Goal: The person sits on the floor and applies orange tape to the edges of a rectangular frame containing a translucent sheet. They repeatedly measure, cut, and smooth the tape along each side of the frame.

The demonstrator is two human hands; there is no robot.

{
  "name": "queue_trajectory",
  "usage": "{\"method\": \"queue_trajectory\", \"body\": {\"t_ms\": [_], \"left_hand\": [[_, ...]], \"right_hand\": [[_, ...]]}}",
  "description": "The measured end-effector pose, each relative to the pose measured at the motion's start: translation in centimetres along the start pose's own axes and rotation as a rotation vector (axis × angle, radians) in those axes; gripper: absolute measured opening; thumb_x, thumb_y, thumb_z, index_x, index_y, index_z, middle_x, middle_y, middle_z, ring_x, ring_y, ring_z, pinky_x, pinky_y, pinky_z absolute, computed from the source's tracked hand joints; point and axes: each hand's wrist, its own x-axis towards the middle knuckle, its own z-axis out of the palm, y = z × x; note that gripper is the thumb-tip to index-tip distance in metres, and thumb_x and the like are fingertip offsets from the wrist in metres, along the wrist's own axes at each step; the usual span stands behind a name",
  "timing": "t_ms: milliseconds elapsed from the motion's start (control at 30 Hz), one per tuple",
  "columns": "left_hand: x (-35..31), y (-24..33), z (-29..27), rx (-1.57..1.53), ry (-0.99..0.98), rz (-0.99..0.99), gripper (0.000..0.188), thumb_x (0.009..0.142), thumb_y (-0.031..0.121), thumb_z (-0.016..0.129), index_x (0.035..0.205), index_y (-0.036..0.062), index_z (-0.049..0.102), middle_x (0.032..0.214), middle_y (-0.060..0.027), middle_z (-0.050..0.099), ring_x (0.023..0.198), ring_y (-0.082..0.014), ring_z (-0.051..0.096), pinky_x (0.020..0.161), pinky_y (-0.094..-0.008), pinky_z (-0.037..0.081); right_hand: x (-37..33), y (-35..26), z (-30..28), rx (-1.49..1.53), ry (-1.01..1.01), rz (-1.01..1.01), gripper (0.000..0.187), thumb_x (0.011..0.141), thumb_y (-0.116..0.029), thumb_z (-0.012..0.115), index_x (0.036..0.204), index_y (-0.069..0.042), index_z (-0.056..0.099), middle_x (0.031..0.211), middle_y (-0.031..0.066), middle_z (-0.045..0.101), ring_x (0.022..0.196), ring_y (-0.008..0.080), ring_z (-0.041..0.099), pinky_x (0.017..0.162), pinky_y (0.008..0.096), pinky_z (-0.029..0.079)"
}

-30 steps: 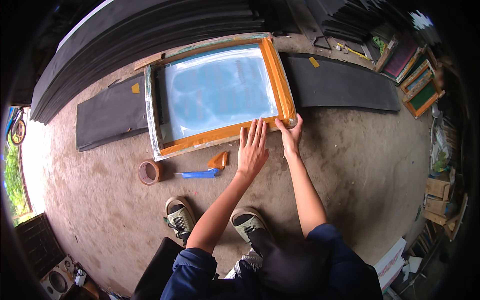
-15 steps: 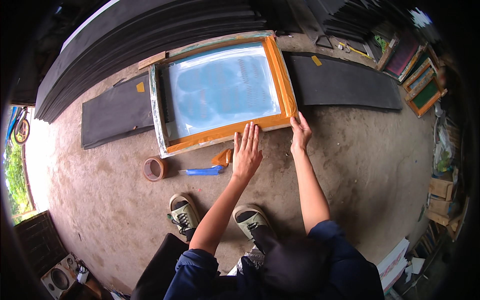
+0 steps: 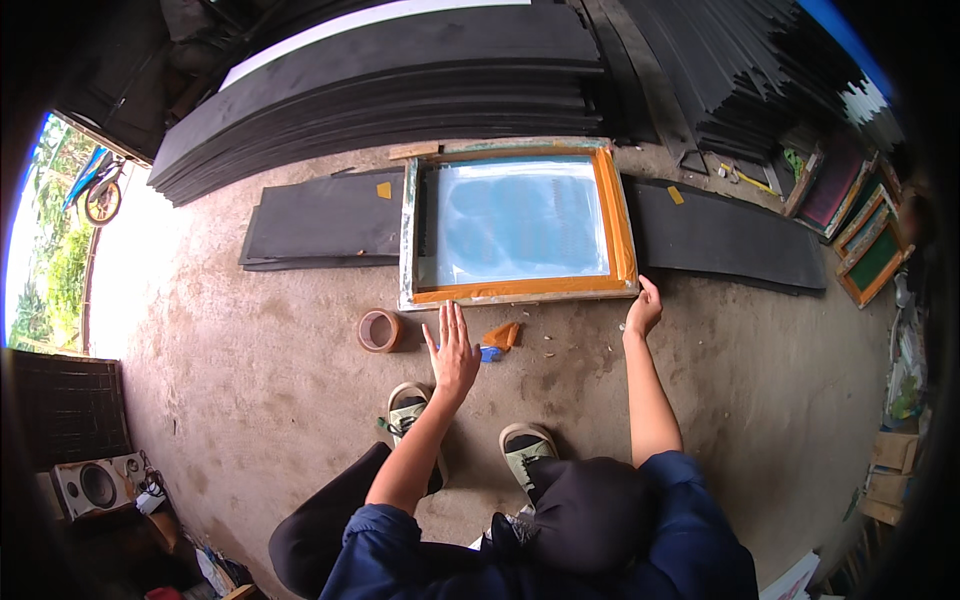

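A wooden screen printing frame (image 3: 522, 297) with a pale blue mesh rests across dark flat sheets. Orange-brown tape covers its right and near sides. My left hand (image 3: 456, 358) lies flat with fingers stretched out, the fingertips at the frame's near edge, left of its middle. At the near right corner, my right hand (image 3: 645, 310) has its fingers curled against the wood. A tape roll (image 3: 379, 331) sits on the floor left of my left hand. Beside that hand lie a crumpled piece of orange tape (image 3: 501, 338) and a blue-handled tool (image 3: 490, 354), mostly hidden by the hand.
Dark sheets (image 3: 320, 222) extend left of the frame and more (image 3: 730, 235) extend right, each with a small yellow piece. A tall stack of dark boards (image 3: 400, 85) stands behind. Other small frames (image 3: 870, 260) lean at the right. A speaker (image 3: 98, 486) is at the lower left.
The frame has turned from slanted to nearly level. My left hand has slid left along its near edge, now covering much of the blue tool. The whole view has shifted.
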Motion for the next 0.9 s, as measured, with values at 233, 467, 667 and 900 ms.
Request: {"method": "queue_trajectory", "body": {"t_ms": [233, 467, 667, 900], "left_hand": [[-2.3, -11.9, -7.4, 0.339, -0.631, 0.74, 0.085, 0.074, 0.038, 0.065, 0.139, 0.004, 0.022, 0.116, -0.0127, 0.056, 0.111, -0.0234, 0.052, 0.101, -0.0447, 0.031], [-6.1, -18.1, -14.1, 0.041, -0.268, 0.321, 0.052, 0.081, 0.035, 0.06, 0.122, 0.0055, 0.047, 0.097, -0.013, 0.063, 0.09, -0.0295, 0.061, 0.078, -0.0411, 0.048], [-10.1, -18.2, -7.8, -0.331, 0.075, -0.313, 0.032, 0.08, 0.028, 0.06, 0.106, 0.0106, 0.059, 0.095, -0.0081, 0.065, 0.093, -0.026, 0.06, 0.08, -0.0395, 0.047], [-7.8, -17.9, 1.5, -0.168, 0.23, -0.24, 0.038, 0.074, 0.011, 0.058, 0.112, 0.009, 0.055, 0.115, -0.0069, 0.053, 0.116, -0.0253, 0.043, 0.097, -0.0402, 0.034]], "right_hand": [[-7.8, -3.9, -2.7, 0.109, -0.415, -0.344, 0.021, 0.082, 0.007, 0.044, 0.084, -0.004, 0.062, 0.08, 0.007, 0.061, 0.073, 0.0182, 0.059, 0.067, 0.0289, 0.047], [-7.3, -13.1, -0.8, 0.042, -1.012, -0.462, 0.022, 0.088, -0.001, 0.042, 0.091, -0.003, 0.064, 0.078, 0.0056, 0.064, 0.068, 0.0121, 0.061, 0.064, 0.025, 0.049], [-10.6, -20.8, 4.1, -0.582, -1.287, -0.756, 0.021, 0.084, -0.01, 0.047, 0.098, -0.004, 0.061, 0.088, 0.0127, 0.065, 0.084, 0.0247, 0.062, 0.076, 0.0346, 0.049], [-22.9, -16.7, 10.2, -0.961, -1.631, -1.058, 0.021, 0.083, -0.016, 0.051, 0.1, -0.007, 0.059, 0.098, 0.0136, 0.062, 0.097, 0.0303, 0.058, 0.084, 0.0421, 0.046]]}}
